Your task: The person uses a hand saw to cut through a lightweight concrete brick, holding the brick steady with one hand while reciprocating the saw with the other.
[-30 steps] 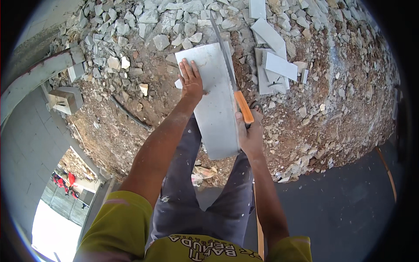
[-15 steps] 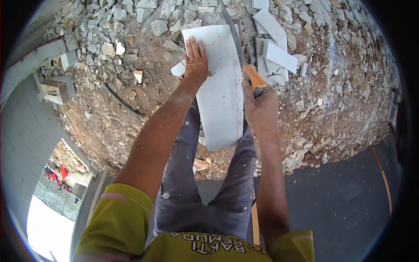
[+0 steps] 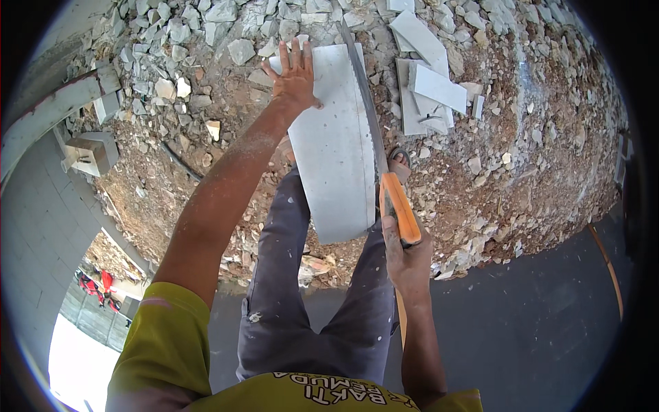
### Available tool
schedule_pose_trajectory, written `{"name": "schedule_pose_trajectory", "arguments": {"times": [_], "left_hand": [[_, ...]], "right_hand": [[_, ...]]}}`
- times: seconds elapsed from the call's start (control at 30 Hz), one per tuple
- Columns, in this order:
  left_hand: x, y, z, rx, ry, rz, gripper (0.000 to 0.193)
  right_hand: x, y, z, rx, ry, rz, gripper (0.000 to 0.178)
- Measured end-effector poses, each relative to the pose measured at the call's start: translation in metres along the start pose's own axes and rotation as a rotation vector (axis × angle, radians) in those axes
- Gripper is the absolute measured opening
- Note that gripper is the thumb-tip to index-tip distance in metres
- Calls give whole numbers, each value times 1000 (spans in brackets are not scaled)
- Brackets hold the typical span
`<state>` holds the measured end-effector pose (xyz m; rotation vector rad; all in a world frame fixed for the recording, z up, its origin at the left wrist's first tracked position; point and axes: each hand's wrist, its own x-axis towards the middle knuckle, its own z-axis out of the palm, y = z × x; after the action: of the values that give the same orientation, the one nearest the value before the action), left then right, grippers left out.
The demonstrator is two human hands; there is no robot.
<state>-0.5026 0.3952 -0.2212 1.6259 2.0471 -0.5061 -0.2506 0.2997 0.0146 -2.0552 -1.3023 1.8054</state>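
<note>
A long pale grey block lies in front of me, its near end between my legs. Flat on its far left part rests my left hand, fingers spread. My right hand grips the orange and black handle of a handsaw near the block's near right side. The saw's blade runs away from me along the right edge of the block, touching or very close to it; a thin line marks the block beside that edge.
Several cut slabs are piled right of the block. Broken rubble covers the far ground. At left are a small box-shaped block and a dark rod. A dark smooth surface lies at the near right.
My right hand has drawn the saw back toward me, along the block's right edge. My left hand has shifted slightly up and left on the block, its fingers spread wider.
</note>
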Motion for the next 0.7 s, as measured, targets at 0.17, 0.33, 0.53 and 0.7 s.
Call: {"name": "schedule_pose_trajectory", "arguments": {"times": [0.17, 0.33, 0.53, 0.7], "left_hand": [[8, -31, 14, -240, -62, 145, 140], [11, -41, 13, -216, -64, 82, 134], [15, -15, 3, -181, -161, 46, 137], [14, -42, 4, -220, -120, 86, 138]], "right_hand": [[-28, -14, 9, -146, 58, -4, 25], [37, -46, 28, -158, 68, -33, 27], [81, -49, 30, -258, 56, -37, 23], [14, -16, 29, -78, 189, -134, 20]]}}
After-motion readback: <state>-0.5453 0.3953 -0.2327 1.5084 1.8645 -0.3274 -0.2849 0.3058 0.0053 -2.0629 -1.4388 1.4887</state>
